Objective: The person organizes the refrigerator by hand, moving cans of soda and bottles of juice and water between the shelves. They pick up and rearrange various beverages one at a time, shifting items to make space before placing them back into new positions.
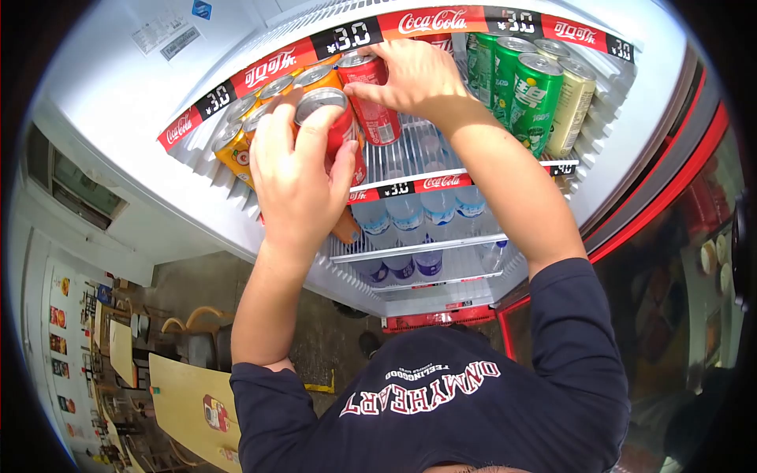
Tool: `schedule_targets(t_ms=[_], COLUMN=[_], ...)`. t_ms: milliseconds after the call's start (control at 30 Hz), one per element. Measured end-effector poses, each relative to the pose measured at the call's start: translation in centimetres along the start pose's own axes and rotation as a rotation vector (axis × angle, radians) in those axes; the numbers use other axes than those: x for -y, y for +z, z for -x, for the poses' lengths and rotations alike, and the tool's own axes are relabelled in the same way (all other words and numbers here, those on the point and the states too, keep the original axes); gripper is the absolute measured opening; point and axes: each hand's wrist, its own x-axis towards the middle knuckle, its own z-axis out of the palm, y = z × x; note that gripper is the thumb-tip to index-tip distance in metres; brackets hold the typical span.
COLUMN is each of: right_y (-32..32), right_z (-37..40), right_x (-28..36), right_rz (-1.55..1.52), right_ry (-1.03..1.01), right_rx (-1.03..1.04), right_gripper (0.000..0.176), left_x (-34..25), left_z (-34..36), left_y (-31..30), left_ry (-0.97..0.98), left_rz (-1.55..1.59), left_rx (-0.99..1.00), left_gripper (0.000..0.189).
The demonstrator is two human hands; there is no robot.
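Both of my hands reach onto the upper shelf of a drinks fridge. My left hand is wrapped round a red can near the front of the shelf. Just to the right, my right hand grips another red can near its top, thumb and fingers on either side. Orange cans stand in rows beside my left hand. Green cans and a pale can stand to the right of my right forearm. Both red cans are upright.
Price strips run along the shelf edges. Lower shelves hold clear water bottles. The open fridge door is at the right. At the lower left are a yellow table and chairs.
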Motion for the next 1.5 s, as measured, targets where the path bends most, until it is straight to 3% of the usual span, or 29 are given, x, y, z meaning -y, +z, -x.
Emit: schedule_targets(t_ms=[33,133,167,300,400,600,733,833,967,1067,1200,1333,1367,1500], right_y=[-0.3,0.6,1.2,1.5,1.1,0.4,-0.2,-1.5,-1.1,-1.5,0.3,0.8,1.1,1.3], right_z=[0.0,0.3,0.2,0.6,0.8,0.9,1.8,2.4,2.9,3.7,4.2,4.5,4.5,4.9], right_x=[0.1,-0.1,-0.3,-1.6,-1.5,-3.0,-3.6,-2.5,-3.1,-2.0,-2.8,-2.9,-3.1,-2.9], right_rz=[0.005,-0.062,-0.17,-0.138,-0.09,0.1,0.084,0.104,0.017,-0.058,-0.043,0.006,0.03,0.084], right_ry=[0.033,0.063,0.052,0.037,0.188,0.253,0.241,0.315,0.308,0.446,0.329,0.244,0.214,0.186], right_rx=[0.043,-0.092,-0.197,-0.306,-0.298,-0.253,-0.259,-0.208,-0.291,-0.31,-0.455,-0.485,-0.512,-0.542], right_gripper=[0.065,0.065,0.058,0.046,0.043,0.038,0.026,0.02,0.021,0.023,0.027,0.031,0.032,0.035], left_x=[-0.4,-1.0,-1.3,-1.7,-2.4,-3.3,-4.5,-4.1,-3.9,-3.7,-2.8,-2.8,-3.1,-2.8], left_z=[-0.3,0.3,0.2,0.0,-0.5,-1.6,-2.7,-3.8,-4.6,-5.7,-8.4,-10.6,-12.2,-12.9], left_y=[0.0,0.6,0.6,1.5,2.3,4.4,6.5,8.8,10.0,11.8,13.3,13.4,11.5,12.4], left_ry=[0.029,-0.004,-0.016,0.03,0.077,0.112,-0.058,-0.104,-0.31,-0.296,-0.149,-0.265,-0.315,-0.26], left_rz=[0.029,0.121,0.137,0.283,0.362,0.438,0.503,0.41,0.415,0.253,-0.149,-0.268,-0.076,-0.187], left_rx=[-0.02,0.014,-0.008,-0.07,-0.119,-0.202,-0.133,-0.203,-0.066,-0.028,0.201,0.352,0.595,0.558], left_gripper=[0.043,0.045,0.042,0.038,0.034,0.036,0.031,0.032,0.036,0.036,0.041,0.035,0.044,0.044])
